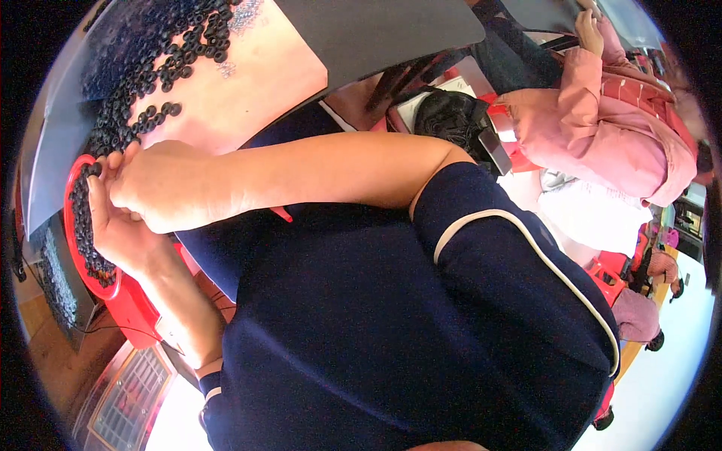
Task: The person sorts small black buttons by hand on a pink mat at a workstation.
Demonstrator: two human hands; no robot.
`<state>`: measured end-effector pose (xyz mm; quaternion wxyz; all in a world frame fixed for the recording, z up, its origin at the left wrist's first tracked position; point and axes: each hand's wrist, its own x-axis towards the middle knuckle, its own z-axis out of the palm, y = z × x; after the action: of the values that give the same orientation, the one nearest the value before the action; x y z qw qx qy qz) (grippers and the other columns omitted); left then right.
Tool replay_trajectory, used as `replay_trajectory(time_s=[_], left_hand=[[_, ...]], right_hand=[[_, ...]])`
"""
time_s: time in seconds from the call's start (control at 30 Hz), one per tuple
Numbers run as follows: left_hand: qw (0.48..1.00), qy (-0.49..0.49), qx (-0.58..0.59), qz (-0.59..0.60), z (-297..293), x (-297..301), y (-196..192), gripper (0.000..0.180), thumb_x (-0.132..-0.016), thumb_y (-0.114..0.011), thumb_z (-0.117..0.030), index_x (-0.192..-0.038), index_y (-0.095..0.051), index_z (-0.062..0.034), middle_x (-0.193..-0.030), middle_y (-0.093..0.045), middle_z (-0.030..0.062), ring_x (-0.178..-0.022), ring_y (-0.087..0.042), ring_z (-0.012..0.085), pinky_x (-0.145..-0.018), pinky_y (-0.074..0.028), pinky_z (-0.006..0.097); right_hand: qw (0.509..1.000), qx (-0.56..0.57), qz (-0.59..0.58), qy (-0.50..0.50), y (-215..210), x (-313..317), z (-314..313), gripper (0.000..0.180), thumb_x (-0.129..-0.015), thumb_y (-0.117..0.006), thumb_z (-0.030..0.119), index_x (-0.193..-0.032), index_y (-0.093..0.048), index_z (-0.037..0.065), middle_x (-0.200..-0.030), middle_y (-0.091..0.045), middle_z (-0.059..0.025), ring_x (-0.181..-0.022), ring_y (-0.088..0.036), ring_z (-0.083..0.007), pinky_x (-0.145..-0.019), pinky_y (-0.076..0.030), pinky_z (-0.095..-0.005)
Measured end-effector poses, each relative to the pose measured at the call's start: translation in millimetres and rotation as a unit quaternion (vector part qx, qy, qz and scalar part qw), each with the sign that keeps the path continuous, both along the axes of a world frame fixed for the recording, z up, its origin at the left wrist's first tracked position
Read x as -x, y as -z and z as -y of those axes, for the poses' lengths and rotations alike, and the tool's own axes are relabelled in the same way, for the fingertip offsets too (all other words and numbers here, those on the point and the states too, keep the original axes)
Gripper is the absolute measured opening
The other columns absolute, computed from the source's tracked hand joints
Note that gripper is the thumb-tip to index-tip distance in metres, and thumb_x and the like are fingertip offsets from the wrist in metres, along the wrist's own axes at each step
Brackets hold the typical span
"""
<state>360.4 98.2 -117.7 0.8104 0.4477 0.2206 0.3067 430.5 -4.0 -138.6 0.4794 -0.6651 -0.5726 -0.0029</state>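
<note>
Head view: at the left edge, the left hand cups a red dish filled with small black rubber rings, fingers curled around its rim; the right hand lies over it, fingers together touching the rings, with more rings heaped on the pink bench just beyond; a person in pink sits far right

Small-parts workshop: worktable heaped with black rubber rings, seated co-worker alongside.
</note>
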Motion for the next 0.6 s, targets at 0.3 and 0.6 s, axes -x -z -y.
replay_trajectory(time_s=[0.3, 0.6], left_hand=[[0.993, 0.100, -0.002, 0.057, -16, 3, 24, 0.031, -0.102, -0.046, -0.021, -0.113, -0.055, 0.0062, -0.112, -0.061, 0.0177, -0.114, -0.057, 0.0352, -0.103, -0.043, 0.047], [0.996, 0.053, -0.047, 0.047, 7, 4, 19, 0.025, -0.099, -0.050, -0.015, -0.111, -0.057, 0.0052, -0.102, -0.066, 0.0183, -0.097, -0.066, 0.0335, -0.089, -0.052, 0.043]], right_hand=[[0.998, 0.029, 0.006, 0.059, 6, 10, 16, 0.012, -0.076, -0.062, 0.013, -0.078, -0.064, 0.002, -0.078, -0.069, -0.0164, -0.076, -0.069, -0.0330, -0.066, -0.053, -0.0462], [0.996, 0.015, -0.062, 0.055, 14, 14, 20, 0.014, -0.080, -0.065, 0.020, -0.083, -0.057, 0.008, -0.074, -0.065, -0.0129, -0.070, -0.065, -0.0344, -0.060, -0.048, -0.0475]])
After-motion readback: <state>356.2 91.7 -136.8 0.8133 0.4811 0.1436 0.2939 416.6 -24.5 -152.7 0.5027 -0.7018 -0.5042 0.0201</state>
